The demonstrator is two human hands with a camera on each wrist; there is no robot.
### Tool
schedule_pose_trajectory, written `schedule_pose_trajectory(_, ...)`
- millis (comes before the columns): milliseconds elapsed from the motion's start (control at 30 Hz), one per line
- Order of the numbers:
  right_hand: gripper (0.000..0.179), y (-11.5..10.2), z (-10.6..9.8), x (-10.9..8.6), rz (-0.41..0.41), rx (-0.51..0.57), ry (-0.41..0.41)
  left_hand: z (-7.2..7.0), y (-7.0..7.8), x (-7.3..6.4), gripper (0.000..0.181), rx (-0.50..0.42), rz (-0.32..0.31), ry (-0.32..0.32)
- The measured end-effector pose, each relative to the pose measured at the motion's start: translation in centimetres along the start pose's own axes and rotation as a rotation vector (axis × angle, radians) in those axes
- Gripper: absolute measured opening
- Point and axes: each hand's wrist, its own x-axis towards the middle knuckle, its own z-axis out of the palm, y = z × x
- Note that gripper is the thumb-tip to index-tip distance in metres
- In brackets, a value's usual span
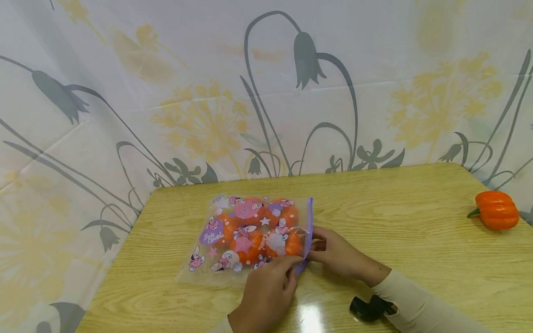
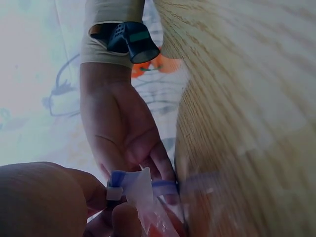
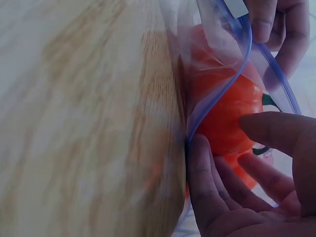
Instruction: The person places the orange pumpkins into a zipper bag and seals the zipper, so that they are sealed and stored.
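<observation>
A clear zip bag [image 1: 195,238] with pink and purple cartoon prints lies on the table, several orange bell peppers [image 3: 224,116] inside it. My left hand [image 1: 268,289] pinches the near end of its purple zip strip [image 1: 309,222], beside a small whitish tab [image 2: 114,193] in the left wrist view. At the right side of the bag, my right hand [image 1: 339,254] reaches to the mouth. The right wrist view shows the two zip edges parted there, with this hand's fingers extended at the lower edge and its thumb apart from them, close to a pepper.
Another orange bell pepper [image 1: 497,210] with a green stem lies near the table's right edge. A black device [image 1: 368,309] is strapped at the right wrist. Behind the wooden table [image 1: 395,208] hangs a flower-patterned cloth [image 1: 200,55].
</observation>
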Motion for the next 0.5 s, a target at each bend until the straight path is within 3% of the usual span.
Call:
schedule_pose_trajectory(233,0.049,-0.13,-0.18,0.05,-0.006,0.041,-0.040,0.07,-0.25,0.09,0.024,0.001,-0.035,0.037)
schedule_pose_trajectory(500,0.049,-0.43,-0.32,-0.08,-0.028,-0.030,-0.094,0.21,-0.48,0.21,0.023,0.016,-0.078,0.016)
